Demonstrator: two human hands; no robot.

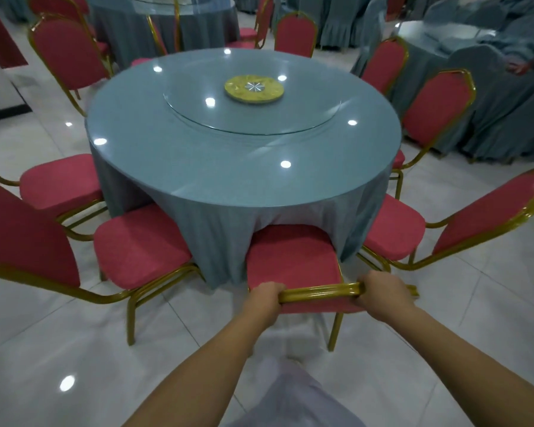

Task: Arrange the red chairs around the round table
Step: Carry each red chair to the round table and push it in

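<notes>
A round table (198,155) with a grey-blue cloth and a glass turntable fills the middle of the head view. Right in front of me stands a red chair (290,257) with a gold frame, its seat front tucked under the cloth's hem. My left hand (264,295) grips the left end of its gold top rail and my right hand (383,292) grips the right end. Several other red chairs ring the table, among them one at the near left (139,245) and one at the near right (395,229).
A yellow disc (253,88) lies at the turntable's centre. More cloth-covered tables stand at the back (154,29) and at the right (506,97). The floor (74,365) is glossy white tile. My leg shows at the bottom edge.
</notes>
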